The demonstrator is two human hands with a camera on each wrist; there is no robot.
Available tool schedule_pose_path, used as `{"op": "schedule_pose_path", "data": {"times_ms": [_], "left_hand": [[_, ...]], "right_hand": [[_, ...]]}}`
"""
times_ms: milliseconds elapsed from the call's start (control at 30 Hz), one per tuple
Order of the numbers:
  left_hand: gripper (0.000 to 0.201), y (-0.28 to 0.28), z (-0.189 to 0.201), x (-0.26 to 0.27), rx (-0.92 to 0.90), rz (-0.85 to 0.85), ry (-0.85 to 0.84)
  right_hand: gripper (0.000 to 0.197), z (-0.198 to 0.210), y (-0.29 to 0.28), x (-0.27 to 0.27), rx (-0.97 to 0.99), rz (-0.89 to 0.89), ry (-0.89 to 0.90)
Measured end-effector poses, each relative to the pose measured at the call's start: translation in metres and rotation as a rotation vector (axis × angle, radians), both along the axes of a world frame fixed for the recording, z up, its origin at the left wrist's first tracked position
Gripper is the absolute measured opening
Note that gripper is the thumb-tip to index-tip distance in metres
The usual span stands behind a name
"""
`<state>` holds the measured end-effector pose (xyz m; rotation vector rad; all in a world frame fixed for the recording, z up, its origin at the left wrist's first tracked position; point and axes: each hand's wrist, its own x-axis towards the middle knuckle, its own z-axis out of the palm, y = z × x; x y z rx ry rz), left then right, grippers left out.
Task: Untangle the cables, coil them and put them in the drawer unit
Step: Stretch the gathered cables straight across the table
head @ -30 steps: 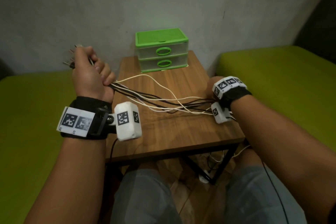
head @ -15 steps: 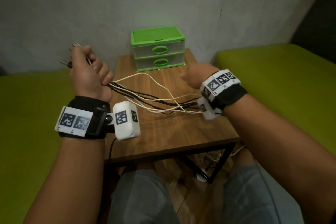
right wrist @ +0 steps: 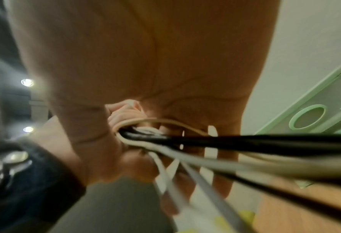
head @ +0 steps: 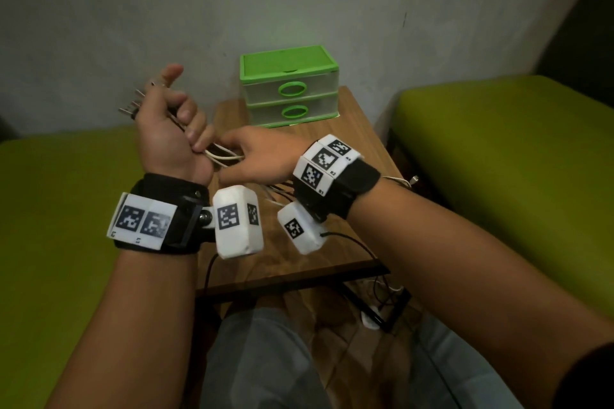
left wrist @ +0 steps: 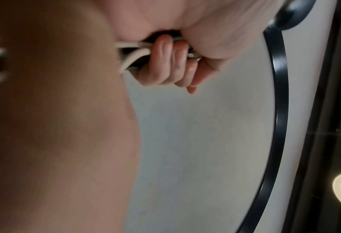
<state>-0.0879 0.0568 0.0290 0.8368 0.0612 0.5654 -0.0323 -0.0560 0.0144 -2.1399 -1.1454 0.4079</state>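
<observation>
Black and white cables run as one bundle across the wooden table. My left hand is raised over the table's left edge and grips the bundle in a fist, thumb up. Several metal plugs stick out behind the fist. The left wrist view shows the fingers curled round the cables. My right hand lies right next to the left fist, fingers straight against the cables. The green drawer unit stands at the table's back, both drawers closed.
One loose cable end lies at the table's right edge. Green cushions flank the table, one on the left and one on the right. More wires and a white plug lie on the floor under the table.
My right hand has travelled from the table's right side leftward along the cables to the left fist. The left thumb has lifted. The left hand stays raised with the bundle.
</observation>
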Motion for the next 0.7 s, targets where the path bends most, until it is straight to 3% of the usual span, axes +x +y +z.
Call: {"op": "schedule_pose_path", "data": {"times_ms": [67, 167, 233, 433, 700], "left_hand": [[0.019, 0.001, 0.001, -0.001, -0.025, -0.012, -0.020], [0.058, 0.003, 0.005, -0.009, -0.088, -0.013, 0.006], [0.071, 0.004, 0.006, -0.013, -0.148, -0.006, 0.018], [0.044, 0.023, 0.002, -0.016, -0.218, 0.076, 0.054], [0.041, 0.034, 0.010, -0.023, -0.272, 0.146, 0.033]], "right_hand": [[0.018, -0.006, -0.003, -0.003, -0.026, -0.017, -0.026], [0.039, -0.013, -0.006, -0.006, -0.051, -0.078, -0.152], [0.048, -0.018, -0.006, -0.008, -0.058, -0.127, -0.207], [0.045, -0.040, -0.035, 0.010, -0.247, -0.284, -0.201], [0.035, -0.062, -0.099, 0.042, -0.415, -0.513, -0.209]]}}
